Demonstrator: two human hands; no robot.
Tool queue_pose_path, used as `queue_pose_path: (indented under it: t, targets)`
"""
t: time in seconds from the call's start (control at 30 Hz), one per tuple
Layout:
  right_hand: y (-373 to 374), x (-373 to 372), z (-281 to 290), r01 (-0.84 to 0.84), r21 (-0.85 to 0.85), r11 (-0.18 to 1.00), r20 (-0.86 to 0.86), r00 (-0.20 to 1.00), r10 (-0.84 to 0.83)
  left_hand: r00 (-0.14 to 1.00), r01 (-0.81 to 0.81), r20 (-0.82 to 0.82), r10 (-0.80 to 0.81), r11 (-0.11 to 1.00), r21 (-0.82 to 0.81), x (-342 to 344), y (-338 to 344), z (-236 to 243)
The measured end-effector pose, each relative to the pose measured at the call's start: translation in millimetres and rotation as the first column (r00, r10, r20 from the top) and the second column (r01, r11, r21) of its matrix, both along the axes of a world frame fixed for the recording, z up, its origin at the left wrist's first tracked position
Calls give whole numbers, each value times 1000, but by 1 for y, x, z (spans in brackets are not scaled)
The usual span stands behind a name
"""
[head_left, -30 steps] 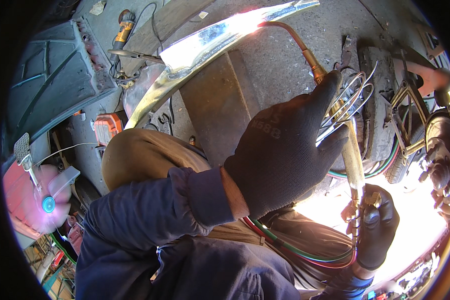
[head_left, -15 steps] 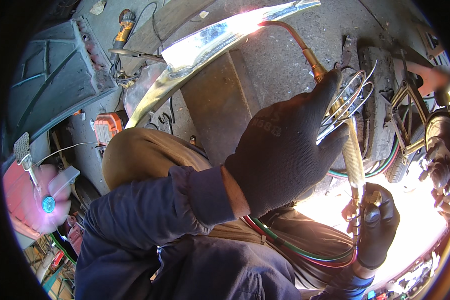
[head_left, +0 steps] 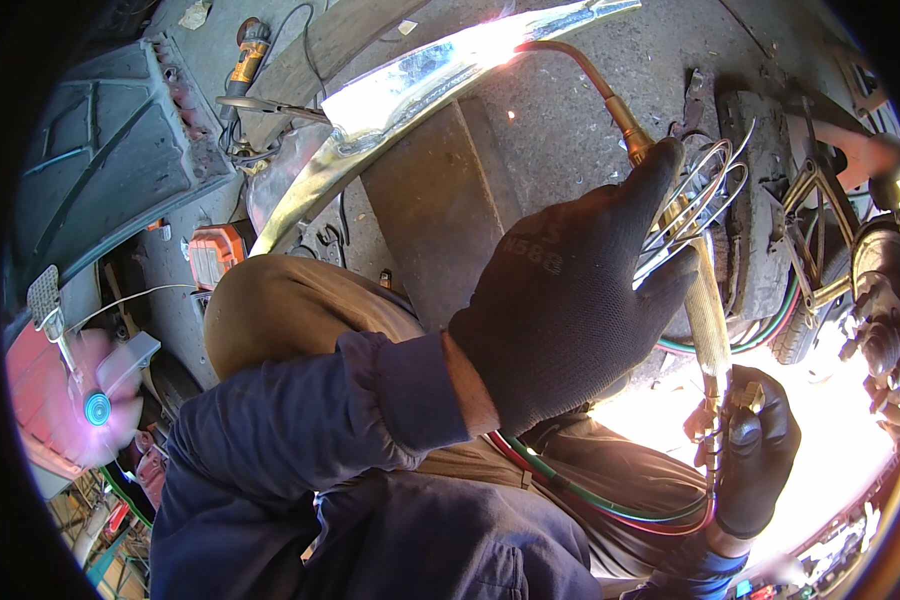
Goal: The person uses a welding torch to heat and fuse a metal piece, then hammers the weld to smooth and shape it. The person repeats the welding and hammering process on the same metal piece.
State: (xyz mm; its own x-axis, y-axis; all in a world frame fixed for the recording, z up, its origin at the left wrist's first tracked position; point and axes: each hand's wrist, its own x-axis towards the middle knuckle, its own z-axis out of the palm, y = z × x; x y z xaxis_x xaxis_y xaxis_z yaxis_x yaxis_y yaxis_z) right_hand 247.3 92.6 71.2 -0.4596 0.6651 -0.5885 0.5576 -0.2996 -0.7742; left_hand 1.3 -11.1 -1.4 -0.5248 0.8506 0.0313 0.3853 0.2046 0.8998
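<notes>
In a dark knit glove, my left hand (head_left: 575,290) is closed around the upper brass body of a gas torch (head_left: 707,315), along with several loops of thin silvery wire (head_left: 725,165). The torch's bent copper neck (head_left: 582,62) reaches up to a long curved metal panel (head_left: 415,80), where a bright glow sits at the tip. My right hand (head_left: 755,450), also gloved, is closed on the valve end at the bottom of the torch handle, with red and green hoses hanging from it.
A grey panel (head_left: 100,150), yellow grinder (head_left: 248,62), orange case (head_left: 213,258) and spinning fan (head_left: 85,405) lie left. A steel plate (head_left: 430,210) lies beneath the curved panel. A tyre (head_left: 745,200), scissor jack (head_left: 820,230) and wheel hub (head_left: 880,320) stand right.
The glow at the torch tip looks slightly different, with a small spark below it now. My hands and the torch have hardly moved.
</notes>
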Motion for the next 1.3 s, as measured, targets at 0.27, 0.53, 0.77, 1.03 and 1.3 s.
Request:
queue_pose_path:
  t: [0.27,0.53,0.77,1.03,1.3]
  targets:
    - [1,-2,-1,-11,0,1000,-18,1000,11,999,20,39,-19,999,-32,-3,-1,3]
    - [-5,-2,-5,-18,86,996,77,997,11,997,31,69,-26,997,-73,-3,-2,6]
    - [-6,-4,-2,12,35,999,73,997,-15,998,24,52,-22,999,-42,-2,-3,3]
    - [-1,-6,2,-1,15,1000,29,1000,1,1000,4,-6,-4,1000,-1,-1,-3,0]
    - [2,0,0,-27,-19,999,4,1000,27,998,23,62,-20,998,-58,-2,-5,4]
